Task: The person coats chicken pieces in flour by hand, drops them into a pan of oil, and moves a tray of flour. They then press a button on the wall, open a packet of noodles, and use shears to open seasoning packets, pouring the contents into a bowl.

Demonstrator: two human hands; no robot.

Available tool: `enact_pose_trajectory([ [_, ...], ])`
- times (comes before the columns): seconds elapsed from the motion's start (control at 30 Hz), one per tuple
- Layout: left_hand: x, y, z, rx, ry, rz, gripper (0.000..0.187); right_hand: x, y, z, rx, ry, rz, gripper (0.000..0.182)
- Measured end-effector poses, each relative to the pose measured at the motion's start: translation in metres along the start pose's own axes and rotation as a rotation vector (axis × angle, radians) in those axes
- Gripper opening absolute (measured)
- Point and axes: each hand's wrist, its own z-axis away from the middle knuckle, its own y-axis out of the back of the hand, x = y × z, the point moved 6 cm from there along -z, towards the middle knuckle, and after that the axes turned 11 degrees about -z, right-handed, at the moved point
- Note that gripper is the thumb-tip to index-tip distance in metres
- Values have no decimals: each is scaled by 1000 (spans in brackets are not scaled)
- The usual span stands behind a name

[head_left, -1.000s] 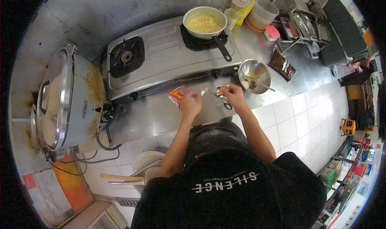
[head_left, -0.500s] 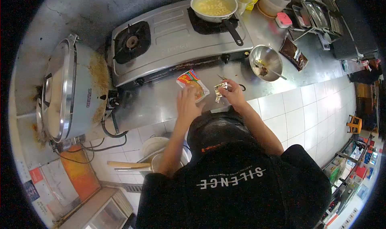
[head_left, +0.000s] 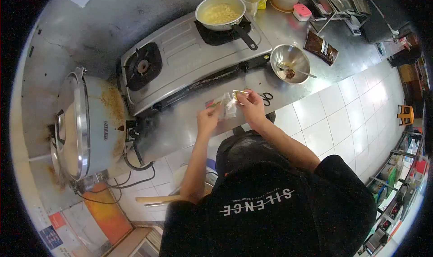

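My left hand, a little blurred, is closed on a crumpled instant noodle packet, its red printed corner showing beside the fingers. My right hand pinches a small shiny foil sachet close to the packet. Both hands are above the front strip of the steel counter. Black-handled scissors lie just right of my right hand, their blades partly hidden. Farther right, a metal bowl holds a spoon and dark and pale seasoning.
Behind my hands is a two-burner gas stove, with a pot of noodles in liquid on its right burner. A large cooker stands left. A dark brown pouch and a pink-lidded box are at the right.
The packet has been lifted and turned, its printed face now mostly out of sight. My right hand has moved left with the sachet, uncovering the scissors. The view has shifted.
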Motion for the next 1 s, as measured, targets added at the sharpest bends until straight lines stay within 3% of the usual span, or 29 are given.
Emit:
enact_pose_trajectory([
  [0.03,-6,-4,-1,19,-2,69,25,-1,-2,1,28,14,-62,18],
  [0.17,-19,-19,-1,113,-59,370,27,-4,-14,14,-104,334,687,15],
  [0.23,-16,-16,5,233,-159,294,30,0,-26,20,-138,368,1035,15],
  [0.3,4,-3,19,411,-311,-19,32,6,-35,18,-181,413,1235,16],
  [0.4,24,-13,38,80,29,608,30,28,-36,2,-232,304,1458,18],
  [0.5,-3,-21,29,93,136,707,32,30,-39,1,-250,243,1466,18],
  [0.57,-18,-19,20,117,149,743,37,11,-50,11,-325,140,1265,25],
  [0.67,-21,-10,26,124,226,760,39,9,-56,13,-604,381,1155,27],
  [0.77,-11,-2,24,261,171,701,35,-48,-53,19,-580,514,919,23],
  [0.87,0,7,20,396,-45,522,30,-125,31,-35,-120,676,1095,26],
  [0.9,5,8,20,426,-130,448,28,-151,60,-49,144,817,1413,24],
  [0.93,3,6,20,461,-149,322,28,-177,77,-65,157,765,1713,21],
  [1.0,4,-1,15,543,-202,74,26,-213,91,-72,110,561,1902,21],
])
